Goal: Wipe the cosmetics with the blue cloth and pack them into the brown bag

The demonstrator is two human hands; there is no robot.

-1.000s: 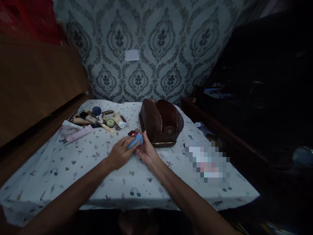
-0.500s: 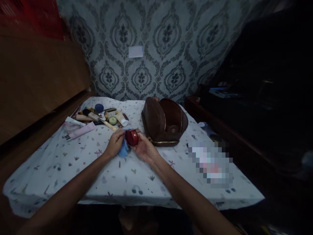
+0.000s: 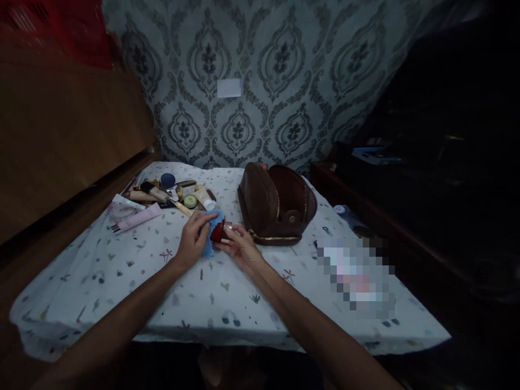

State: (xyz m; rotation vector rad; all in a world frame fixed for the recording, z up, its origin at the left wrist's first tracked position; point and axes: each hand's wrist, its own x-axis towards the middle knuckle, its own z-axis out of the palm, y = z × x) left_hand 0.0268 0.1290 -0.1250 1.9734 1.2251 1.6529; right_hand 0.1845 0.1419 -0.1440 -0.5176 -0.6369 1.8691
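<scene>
My right hand (image 3: 242, 246) grips a small dark red bottle (image 3: 218, 232) by its pale, shiny cap end; it looks like a perfume bottle. A light blue cloth (image 3: 209, 246) is held in my left hand (image 3: 193, 240), pressed against the bottle's left side and covering part of it. Both hands are just above the patterned tablecloth (image 3: 195, 303). Close by on the right sits a brown cosmetic bag (image 3: 260, 200), its top unzipped and its flap standing up.
Behind my left hand lies a pile of cosmetics with a pink tube (image 3: 138, 218), a cream tube (image 3: 205, 198), a round blue item (image 3: 168, 180) and a small green jar (image 3: 189, 201). A pixelated item (image 3: 355, 279) lies at right. Wooden furniture (image 3: 73, 114) borders the left.
The red bottle has turned so its side and cap face right. My left hand has brought the blue cloth up over its left end. The view has shifted slightly.
</scene>
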